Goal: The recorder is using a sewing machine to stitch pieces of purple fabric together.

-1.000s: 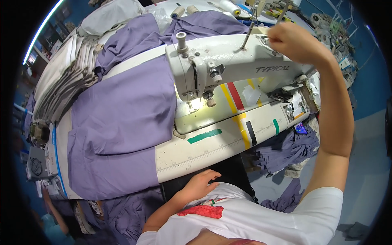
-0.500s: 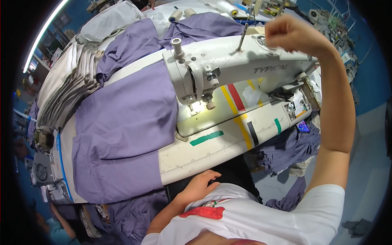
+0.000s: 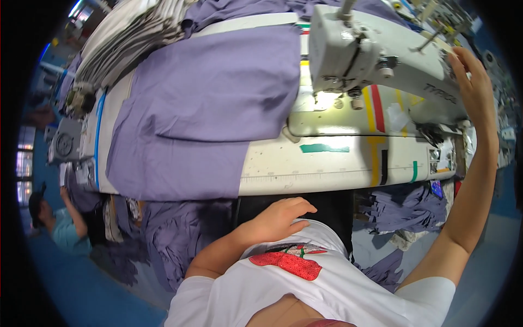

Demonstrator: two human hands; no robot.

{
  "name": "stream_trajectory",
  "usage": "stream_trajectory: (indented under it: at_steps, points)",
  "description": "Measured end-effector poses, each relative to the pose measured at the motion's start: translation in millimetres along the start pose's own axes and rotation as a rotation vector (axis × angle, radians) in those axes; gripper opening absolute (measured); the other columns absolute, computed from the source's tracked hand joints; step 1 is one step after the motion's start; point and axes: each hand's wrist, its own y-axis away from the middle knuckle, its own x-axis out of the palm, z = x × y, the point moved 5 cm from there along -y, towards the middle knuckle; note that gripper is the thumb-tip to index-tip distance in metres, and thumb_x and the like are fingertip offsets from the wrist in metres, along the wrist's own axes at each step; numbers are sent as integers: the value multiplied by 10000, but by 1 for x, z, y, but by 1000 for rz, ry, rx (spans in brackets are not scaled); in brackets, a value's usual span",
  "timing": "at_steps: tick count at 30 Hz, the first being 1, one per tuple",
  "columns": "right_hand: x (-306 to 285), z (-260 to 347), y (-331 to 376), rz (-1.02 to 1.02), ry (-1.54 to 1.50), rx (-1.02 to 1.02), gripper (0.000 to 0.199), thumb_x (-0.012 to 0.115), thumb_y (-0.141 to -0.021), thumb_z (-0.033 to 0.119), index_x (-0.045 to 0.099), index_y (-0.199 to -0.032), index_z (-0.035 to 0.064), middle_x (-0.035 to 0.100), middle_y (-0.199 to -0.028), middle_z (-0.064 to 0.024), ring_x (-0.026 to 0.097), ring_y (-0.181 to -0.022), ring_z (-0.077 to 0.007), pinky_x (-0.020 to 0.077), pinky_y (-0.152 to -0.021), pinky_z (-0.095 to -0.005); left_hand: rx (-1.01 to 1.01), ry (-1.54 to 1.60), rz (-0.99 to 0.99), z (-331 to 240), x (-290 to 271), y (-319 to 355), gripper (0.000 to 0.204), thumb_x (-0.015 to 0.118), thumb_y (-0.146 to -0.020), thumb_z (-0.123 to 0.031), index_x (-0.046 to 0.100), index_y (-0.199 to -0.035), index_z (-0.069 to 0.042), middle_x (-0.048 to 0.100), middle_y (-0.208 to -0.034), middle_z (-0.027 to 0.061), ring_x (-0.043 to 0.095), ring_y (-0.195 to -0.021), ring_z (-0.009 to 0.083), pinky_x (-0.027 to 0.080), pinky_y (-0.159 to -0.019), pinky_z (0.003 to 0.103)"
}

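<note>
My left hand [image 3: 280, 218] lies over my lap by the table's front edge. Its fingers are stretched out loosely and nothing is in them. My right hand [image 3: 473, 79] reaches to the top of the white sewing machine [image 3: 406, 54], near its right end. Those fingers are bent and spread apart, their tips at a dark fitting there; I see nothing held. Purple fabric [image 3: 212, 98] lies on the table left of the needle area, lightly wrinkled, its lower part hanging to the front edge. Neither hand touches it. The machine's lamp lights the needle plate.
A stack of pale cloth pieces [image 3: 128, 41] stands at the back left. More purple cloth [image 3: 182, 234] hangs below the table, and another bundle [image 3: 406, 210] lies under the right side. A person in a light-blue top [image 3: 71, 231] is at the far left.
My view has swung so the table sits higher and further right. My right hand has opened from a closed shape and come down onto the machine top. The left hand stays at my lap.
</note>
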Motion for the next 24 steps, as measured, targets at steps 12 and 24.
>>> stream_trajectory:
  at_steps: [12, 24]
  points:
    - [124, 181, 181, 180, -738, -246, 351, 685, -711, -37, 603, -1049, 6, 619, -1016, -172, 585, -940, -343, 459, -837, -417, -389, -857, -575, 22, -148, 98, 136, 666, -803, -101, 603, -884, -12, 577, -778, 129, 567, -785, 343, 440, -692, 402]
    - [182, 219, 143, 97, -474, -315, 491, 550, -728, -66, 579, -1203, 56, 510, -1307, -142, 470, -1237, -319, 283, -1080, -532, 6, -426, -351, 23, -216, -89, 236, 508, -948, -200, 649, -953, -10, 673, -851, 111, 634, -778, 247, 504, -748, 330]
